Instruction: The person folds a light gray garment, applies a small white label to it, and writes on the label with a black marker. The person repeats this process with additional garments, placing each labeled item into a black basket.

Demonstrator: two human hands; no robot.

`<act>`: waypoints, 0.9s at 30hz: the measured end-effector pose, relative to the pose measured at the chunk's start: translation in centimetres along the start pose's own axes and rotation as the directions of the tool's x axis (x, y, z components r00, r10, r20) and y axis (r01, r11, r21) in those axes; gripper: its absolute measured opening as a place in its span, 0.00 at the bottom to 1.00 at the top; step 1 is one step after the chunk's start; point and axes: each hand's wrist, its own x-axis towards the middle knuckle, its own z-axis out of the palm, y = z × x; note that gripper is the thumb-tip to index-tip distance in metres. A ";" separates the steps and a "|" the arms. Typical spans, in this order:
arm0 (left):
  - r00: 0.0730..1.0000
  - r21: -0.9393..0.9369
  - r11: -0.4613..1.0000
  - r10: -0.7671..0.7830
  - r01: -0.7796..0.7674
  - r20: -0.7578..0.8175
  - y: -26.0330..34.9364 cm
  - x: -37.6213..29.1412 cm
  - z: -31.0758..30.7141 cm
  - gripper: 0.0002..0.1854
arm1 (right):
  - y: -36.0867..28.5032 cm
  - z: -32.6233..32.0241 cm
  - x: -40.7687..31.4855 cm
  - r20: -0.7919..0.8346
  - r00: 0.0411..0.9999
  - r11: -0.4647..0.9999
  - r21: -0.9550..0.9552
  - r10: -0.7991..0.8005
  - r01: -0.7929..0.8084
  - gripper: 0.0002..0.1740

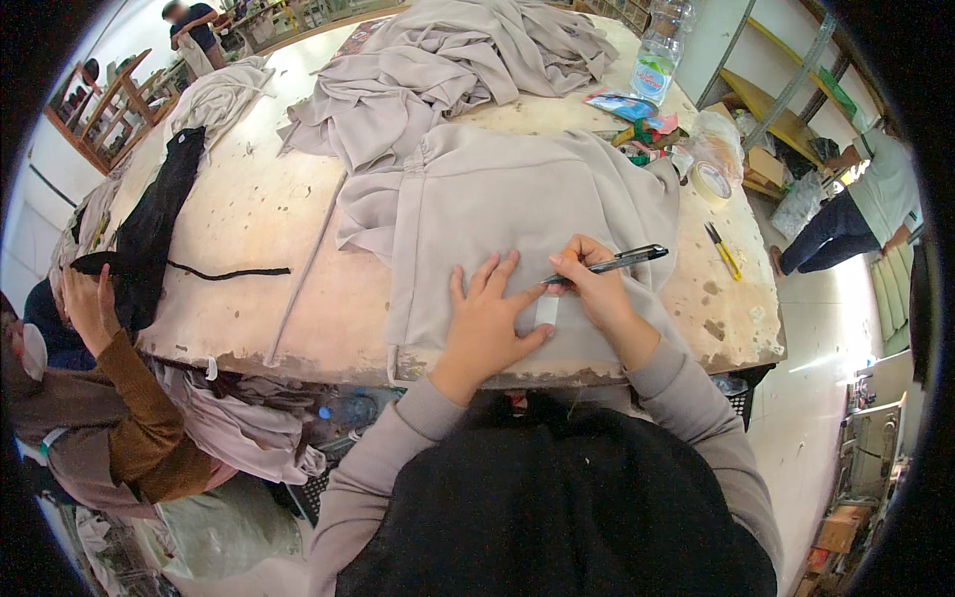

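Note:
A light grey garment (485, 201) lies spread over the table's near edge, with a stitched band along its left side. My left hand (489, 321) rests on the cloth, fingers apart, its index fingertip close to the pen tip. Between my hands is a small white strip (547, 310), and my left thumb touches its lower end. My right hand (597, 291) grips a dark pen (627, 258), tilted with its tip down near the strip's upper end. The strip's top is partly hidden by my right fingers.
A heap of grey cloth (462, 60) covers the table's (246, 231) far side. To the right are a yellow box cutter (724, 254), a tape roll (710, 181) and a plastic bottle (658, 56). At left, a co-worker's hand (91, 306) touches black fabric (153, 224).

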 end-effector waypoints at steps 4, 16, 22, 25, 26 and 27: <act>1.000 -0.018 1.000 0.020 -0.020 -0.020 -0.1 0.0 -0.1 0.27 | 0.2 -0.1 0.1 0.008 1.000 0.999 0.028 -0.026 0.025 0.15; 0.999 -0.017 0.999 0.029 -0.028 0.017 -0.2 0.1 -0.4 0.29 | 0.3 0.7 -0.1 -0.048 0.992 0.993 -0.023 -0.115 0.114 0.18; 0.998 -0.011 1.000 0.018 -0.018 0.057 -0.3 0.0 -0.2 0.29 | -2.2 0.8 -1.4 -0.126 0.969 0.944 -0.281 -0.215 0.173 0.19; 0.999 0.001 1.000 0.024 -0.024 0.040 -0.4 -0.1 0.0 0.29 | -3.1 0.7 -1.6 -0.027 0.985 0.923 -0.355 -0.171 0.151 0.19; 0.999 -0.001 1.000 0.023 -0.023 0.036 -0.4 -0.2 0.0 0.30 | -3.1 0.9 -1.6 0.020 0.992 0.923 -0.365 -0.127 0.125 0.19; 0.999 0.004 1.000 0.022 -0.022 0.026 -0.4 -0.2 -0.1 0.30 | -3.1 1.1 -1.6 0.101 0.986 0.927 -0.339 -0.134 0.161 0.19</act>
